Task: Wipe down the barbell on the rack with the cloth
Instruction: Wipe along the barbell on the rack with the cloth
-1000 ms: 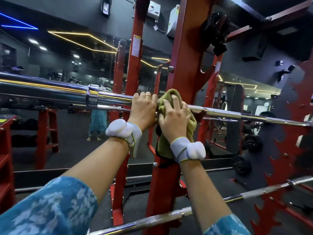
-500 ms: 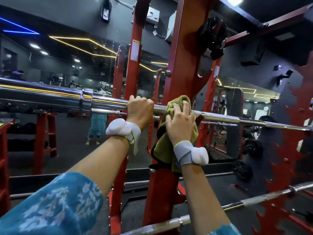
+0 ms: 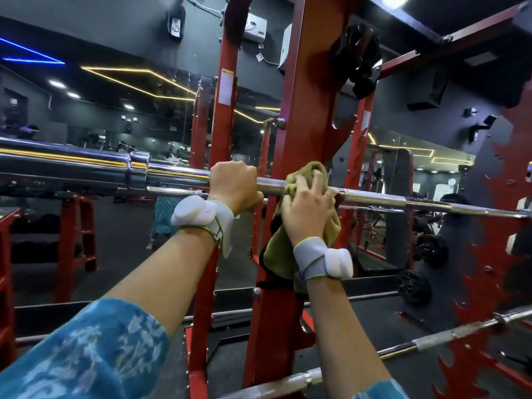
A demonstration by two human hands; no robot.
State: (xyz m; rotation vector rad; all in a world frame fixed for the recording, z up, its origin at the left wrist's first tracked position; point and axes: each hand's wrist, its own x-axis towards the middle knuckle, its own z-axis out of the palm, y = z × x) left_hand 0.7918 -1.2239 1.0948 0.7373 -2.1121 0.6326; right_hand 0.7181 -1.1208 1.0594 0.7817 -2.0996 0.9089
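A chrome barbell (image 3: 403, 201) runs across the view on the red rack (image 3: 305, 110), its thick sleeve at the left. My left hand (image 3: 233, 187) grips the bar just right of the sleeve collar, fingers curled over the top. Right beside it, my right hand (image 3: 306, 208) holds an olive-green cloth (image 3: 290, 254) wrapped over the bar in front of the rack upright. The cloth's loose end hangs down below my wrist. Both wrists wear grey bands with white pods.
A second barbell (image 3: 449, 334) lies lower at the front right. Black weight plates (image 3: 414, 286) lean by the rack at the right. A red bench frame (image 3: 74, 231) stands at the left, with a mirror wall behind.
My right hand and the cloth have slid a little to the right along the bar, opening a gap from my left hand. The left hand keeps its grip.
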